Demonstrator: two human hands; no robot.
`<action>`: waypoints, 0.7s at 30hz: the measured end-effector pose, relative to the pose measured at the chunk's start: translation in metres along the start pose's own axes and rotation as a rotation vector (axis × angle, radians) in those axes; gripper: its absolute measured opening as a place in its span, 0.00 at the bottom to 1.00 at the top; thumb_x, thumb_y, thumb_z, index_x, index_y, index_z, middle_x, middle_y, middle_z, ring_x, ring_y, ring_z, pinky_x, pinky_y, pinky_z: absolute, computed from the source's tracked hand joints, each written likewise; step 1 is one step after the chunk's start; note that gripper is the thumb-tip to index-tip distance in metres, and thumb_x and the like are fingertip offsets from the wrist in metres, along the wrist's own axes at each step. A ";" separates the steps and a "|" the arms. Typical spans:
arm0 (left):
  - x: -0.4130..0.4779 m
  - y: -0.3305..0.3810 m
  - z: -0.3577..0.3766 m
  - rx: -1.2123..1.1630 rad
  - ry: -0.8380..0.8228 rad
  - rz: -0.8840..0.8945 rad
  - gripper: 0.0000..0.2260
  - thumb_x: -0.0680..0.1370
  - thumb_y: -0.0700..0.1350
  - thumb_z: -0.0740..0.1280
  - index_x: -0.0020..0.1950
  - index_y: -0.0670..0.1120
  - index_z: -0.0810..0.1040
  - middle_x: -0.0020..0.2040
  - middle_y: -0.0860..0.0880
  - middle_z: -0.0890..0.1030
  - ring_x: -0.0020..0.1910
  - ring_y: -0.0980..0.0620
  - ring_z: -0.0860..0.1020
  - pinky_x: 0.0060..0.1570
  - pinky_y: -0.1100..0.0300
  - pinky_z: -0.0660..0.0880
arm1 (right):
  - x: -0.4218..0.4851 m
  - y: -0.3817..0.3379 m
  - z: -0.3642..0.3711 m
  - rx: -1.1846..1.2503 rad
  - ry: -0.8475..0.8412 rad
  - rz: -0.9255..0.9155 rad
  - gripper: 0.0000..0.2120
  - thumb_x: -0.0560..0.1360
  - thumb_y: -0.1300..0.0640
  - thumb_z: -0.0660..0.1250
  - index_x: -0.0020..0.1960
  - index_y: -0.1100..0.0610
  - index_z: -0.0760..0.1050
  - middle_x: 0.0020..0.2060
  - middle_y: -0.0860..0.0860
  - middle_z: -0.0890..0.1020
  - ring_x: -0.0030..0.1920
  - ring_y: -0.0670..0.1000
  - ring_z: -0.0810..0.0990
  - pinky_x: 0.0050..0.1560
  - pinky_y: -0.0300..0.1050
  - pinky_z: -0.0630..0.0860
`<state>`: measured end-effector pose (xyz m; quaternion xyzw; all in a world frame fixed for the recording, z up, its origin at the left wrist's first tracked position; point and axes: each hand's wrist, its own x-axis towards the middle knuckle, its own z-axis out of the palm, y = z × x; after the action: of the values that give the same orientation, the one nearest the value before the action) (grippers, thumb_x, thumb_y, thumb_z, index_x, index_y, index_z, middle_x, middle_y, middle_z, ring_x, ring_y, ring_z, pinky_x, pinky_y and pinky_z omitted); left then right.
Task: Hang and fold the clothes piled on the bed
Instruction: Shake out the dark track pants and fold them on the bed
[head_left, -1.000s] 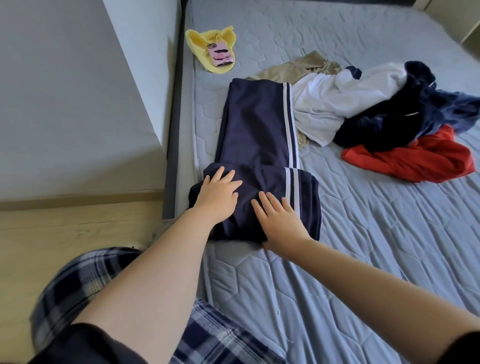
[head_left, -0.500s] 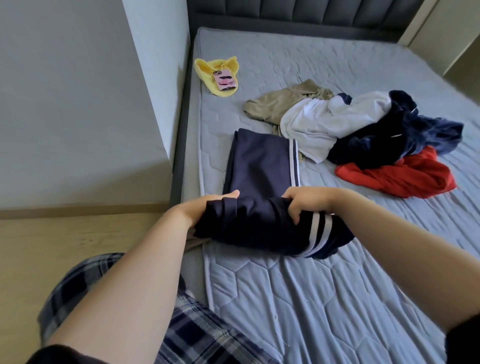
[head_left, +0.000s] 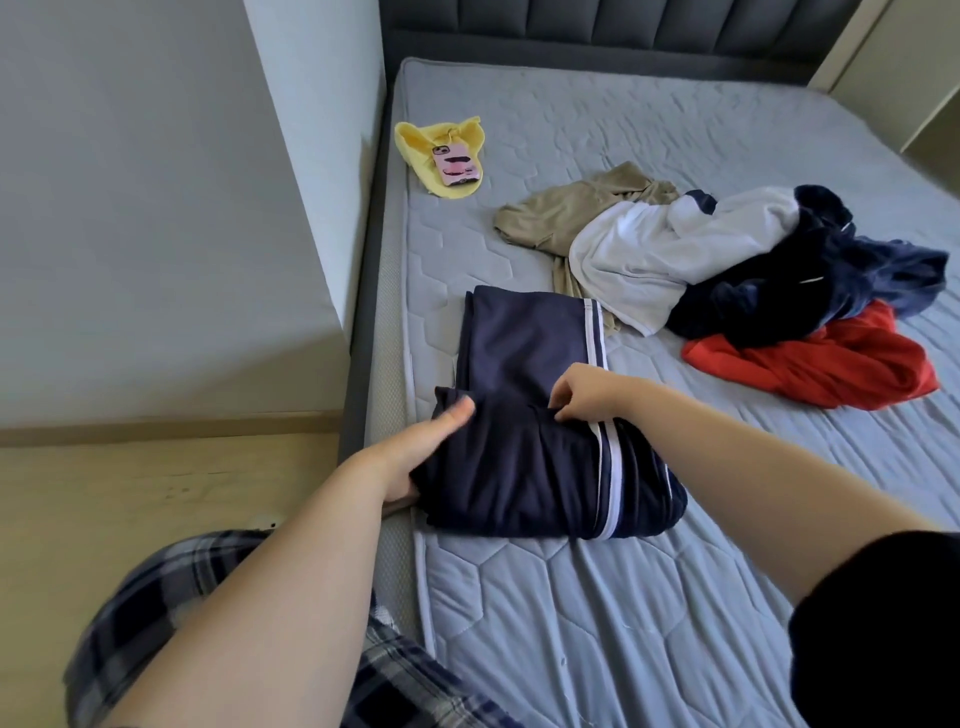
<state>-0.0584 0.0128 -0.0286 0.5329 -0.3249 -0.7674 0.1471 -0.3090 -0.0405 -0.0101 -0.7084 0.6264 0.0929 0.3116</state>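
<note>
Brought further over, the navy trousers (head_left: 524, 462) are clasped by the left grip (head_left: 415, 457) and pinched by the right grip (head_left: 582, 392); the pile (head_left: 727, 275) toward the bed's (head_left: 675, 623) right edge is left unfolded.

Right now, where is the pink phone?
In the head view, the phone lies on a yellow cloth at the far left edge of the bed, by the wall, beyond the trousers and left of the clothes pile.

One view only: head-worn wide-angle camera, aimed forward and down across the bed (head_left: 675, 623) from its side edge at lower left of frame. Close range; headboard (head_left: 623, 26) at top edge, floor (head_left: 156, 493) at left.
</note>
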 end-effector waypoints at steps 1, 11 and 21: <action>0.004 -0.001 0.001 0.126 0.073 0.033 0.28 0.65 0.61 0.73 0.60 0.49 0.78 0.57 0.49 0.81 0.55 0.51 0.78 0.60 0.53 0.71 | 0.003 -0.001 0.003 -0.035 0.027 -0.004 0.08 0.74 0.61 0.69 0.53 0.58 0.81 0.49 0.52 0.82 0.49 0.51 0.79 0.51 0.41 0.73; 0.031 -0.008 0.013 0.244 0.549 0.270 0.04 0.77 0.42 0.67 0.50 0.48 0.77 0.47 0.46 0.79 0.48 0.45 0.76 0.46 0.58 0.71 | -0.014 0.027 0.003 0.104 0.422 0.114 0.17 0.73 0.37 0.65 0.48 0.51 0.77 0.42 0.45 0.78 0.45 0.48 0.76 0.45 0.42 0.69; 0.042 -0.010 0.015 0.308 0.661 0.342 0.07 0.81 0.43 0.60 0.51 0.43 0.76 0.44 0.47 0.76 0.45 0.45 0.74 0.44 0.58 0.66 | -0.049 0.074 0.051 1.087 0.472 0.330 0.04 0.76 0.63 0.66 0.48 0.61 0.80 0.50 0.63 0.82 0.42 0.52 0.79 0.45 0.44 0.77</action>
<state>-0.0873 0.0014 -0.0617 0.7049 -0.4553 -0.4616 0.2876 -0.3750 0.0266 -0.0489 -0.3434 0.7377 -0.3520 0.4626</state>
